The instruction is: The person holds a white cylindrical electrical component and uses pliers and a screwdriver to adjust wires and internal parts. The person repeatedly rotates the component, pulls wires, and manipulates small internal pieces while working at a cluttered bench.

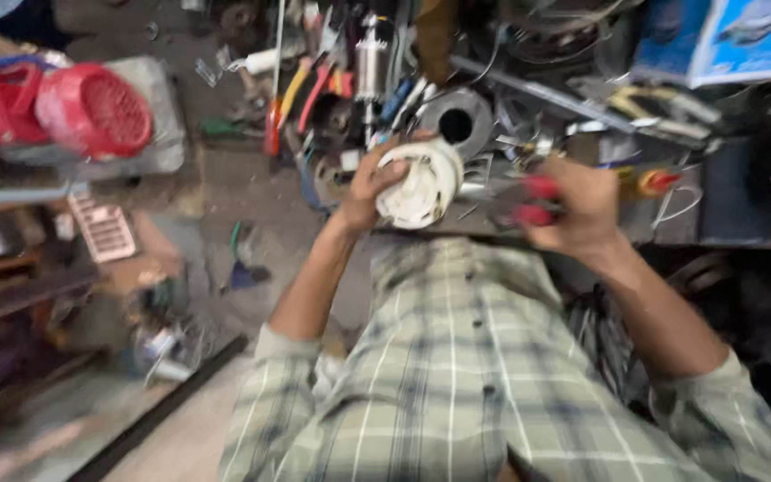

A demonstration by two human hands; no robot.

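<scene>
My left hand (369, 185) grips a round white plastic part (421, 183), held up in front of my chest at the edge of a cluttered workbench (742, 223). My right hand (579, 203) is closed around red-handled pliers (535, 200), whose handles point left toward the white part. The pliers' jaws are blurred and hidden by the hand. The frame is motion-blurred. My plaid shirt fills the lower middle.
The bench behind holds many hand tools, orange- and red-handled pliers (301, 89), a metal ring (457, 120), wires and a blue box (725, 36). A red motor with fan cover (91, 107) sits on a slab at left. Debris lies on the floor.
</scene>
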